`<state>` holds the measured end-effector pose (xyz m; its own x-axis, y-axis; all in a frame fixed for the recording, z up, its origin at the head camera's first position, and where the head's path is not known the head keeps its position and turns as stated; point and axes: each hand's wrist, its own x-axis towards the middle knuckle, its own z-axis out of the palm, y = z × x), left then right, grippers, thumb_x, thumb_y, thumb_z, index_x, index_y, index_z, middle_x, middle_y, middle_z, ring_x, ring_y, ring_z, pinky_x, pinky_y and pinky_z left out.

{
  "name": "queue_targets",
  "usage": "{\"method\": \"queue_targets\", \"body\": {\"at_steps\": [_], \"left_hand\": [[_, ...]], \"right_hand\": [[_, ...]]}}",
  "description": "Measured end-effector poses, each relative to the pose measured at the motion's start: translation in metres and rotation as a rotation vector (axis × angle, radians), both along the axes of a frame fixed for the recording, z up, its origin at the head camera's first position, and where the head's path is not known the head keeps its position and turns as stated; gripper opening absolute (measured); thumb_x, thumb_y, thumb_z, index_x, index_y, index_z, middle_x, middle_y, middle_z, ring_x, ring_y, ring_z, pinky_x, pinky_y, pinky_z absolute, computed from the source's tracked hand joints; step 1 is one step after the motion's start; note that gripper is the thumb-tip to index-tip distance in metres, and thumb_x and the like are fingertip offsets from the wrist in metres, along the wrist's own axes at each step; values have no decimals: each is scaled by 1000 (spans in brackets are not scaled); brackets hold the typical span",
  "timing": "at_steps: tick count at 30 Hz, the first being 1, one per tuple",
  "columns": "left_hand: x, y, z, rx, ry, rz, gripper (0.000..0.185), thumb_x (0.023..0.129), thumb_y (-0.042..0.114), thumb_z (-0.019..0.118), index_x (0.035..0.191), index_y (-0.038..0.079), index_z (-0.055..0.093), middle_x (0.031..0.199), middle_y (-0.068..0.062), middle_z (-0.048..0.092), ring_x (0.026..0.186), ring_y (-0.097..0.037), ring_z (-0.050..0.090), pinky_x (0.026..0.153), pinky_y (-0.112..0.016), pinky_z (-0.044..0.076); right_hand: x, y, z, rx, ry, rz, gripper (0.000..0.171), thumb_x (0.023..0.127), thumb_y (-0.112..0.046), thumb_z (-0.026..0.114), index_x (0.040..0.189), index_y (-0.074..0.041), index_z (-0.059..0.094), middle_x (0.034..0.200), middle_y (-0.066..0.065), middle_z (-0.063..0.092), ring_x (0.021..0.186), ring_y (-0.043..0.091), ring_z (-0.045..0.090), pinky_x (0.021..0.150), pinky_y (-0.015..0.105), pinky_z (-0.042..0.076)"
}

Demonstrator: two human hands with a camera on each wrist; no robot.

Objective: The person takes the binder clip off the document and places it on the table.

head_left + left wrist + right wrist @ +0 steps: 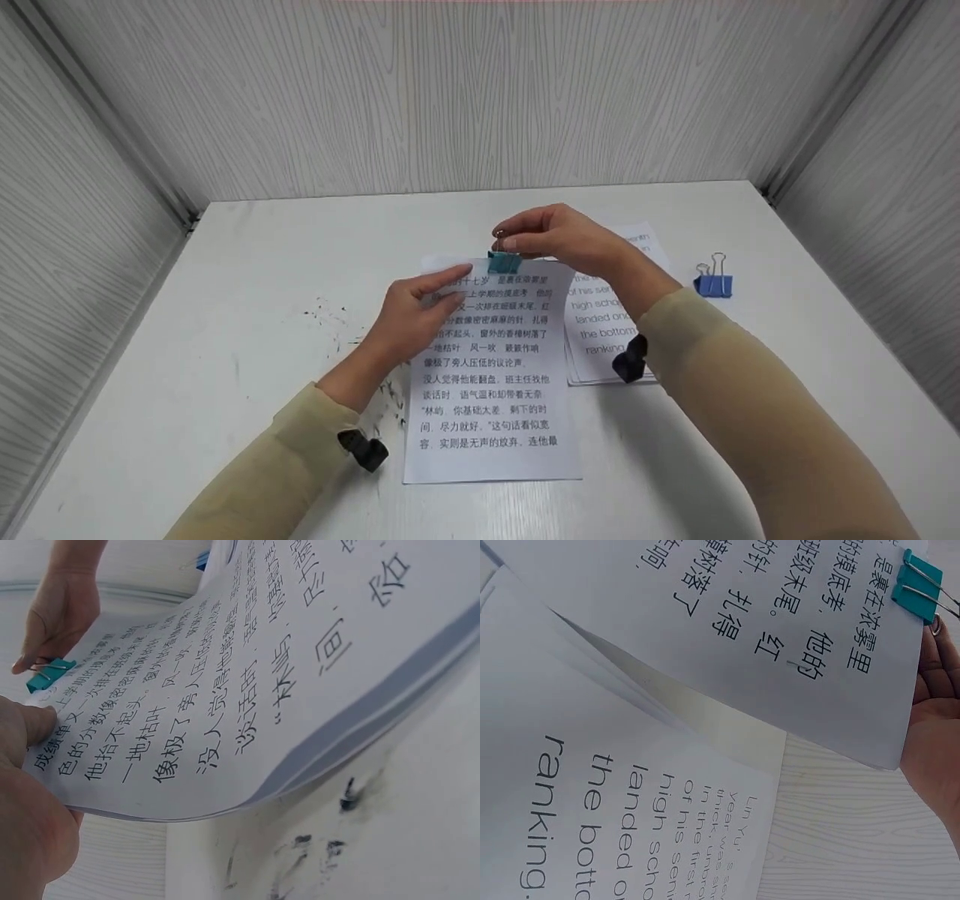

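A stack of white sheets printed with Chinese text (491,461) has its top edge raised, as the left wrist view shows. My left hand (405,319) pinches the stack near its upper left corner, thumb on the printed face and the other fingers behind. A teal binder clip (504,262) sits over the middle of the top edge, wire handles pointing away from the page. With thumb and fingertips my right hand (574,238) holds the clip by those handles. In the right wrist view the clip (917,591) is on the edge, the right hand (934,720) partly behind the paper.
To the right, partly under my right forearm, lies a second stack of sheets with English text (600,322). Beyond it a blue binder clip (714,286) stands on the white table (262,337). Dark marks spot the tabletop left of the papers. Grey wood-grain panels (480,97) enclose the back and sides.
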<state>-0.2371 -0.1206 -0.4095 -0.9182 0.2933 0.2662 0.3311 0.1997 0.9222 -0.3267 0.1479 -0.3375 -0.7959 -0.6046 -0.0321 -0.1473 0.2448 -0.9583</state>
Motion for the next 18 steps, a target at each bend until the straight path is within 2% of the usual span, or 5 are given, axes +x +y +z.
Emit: {"method": "queue_targets", "body": {"at_steps": [5,10,13,18], "left_hand": [[-2,-2,-2,-4,3,17,42,105,13,69,145,23,67,142,5,68,122,-14,68,106,-33,50],[-7,-8,-8,5,-28,52,43,104,13,70,145,25,67,147,5,64,130,-14,63,113,-36,47],[-11,-12,-12,8,-50,77,43,104,12,70,145,24,67,150,4,62,133,-15,61,116,-36,44],[-18,-18,-16,-27,-71,135,44,104,12,70,146,23,67,153,4,60,140,-17,55,122,-36,35]], "right_hand": [[3,-2,1,-22,82,-49,32,103,-18,73,133,-7,72,127,9,75,122,23,68,112,39,47],[5,2,5,-121,179,-166,30,104,-16,71,133,-7,72,126,8,75,121,23,68,114,39,47],[5,11,7,-172,202,-212,29,104,-14,70,132,-5,73,124,10,75,119,24,69,113,40,48],[5,40,6,-136,231,-258,30,105,-18,70,133,-7,73,124,9,76,116,23,70,110,37,50]]}}
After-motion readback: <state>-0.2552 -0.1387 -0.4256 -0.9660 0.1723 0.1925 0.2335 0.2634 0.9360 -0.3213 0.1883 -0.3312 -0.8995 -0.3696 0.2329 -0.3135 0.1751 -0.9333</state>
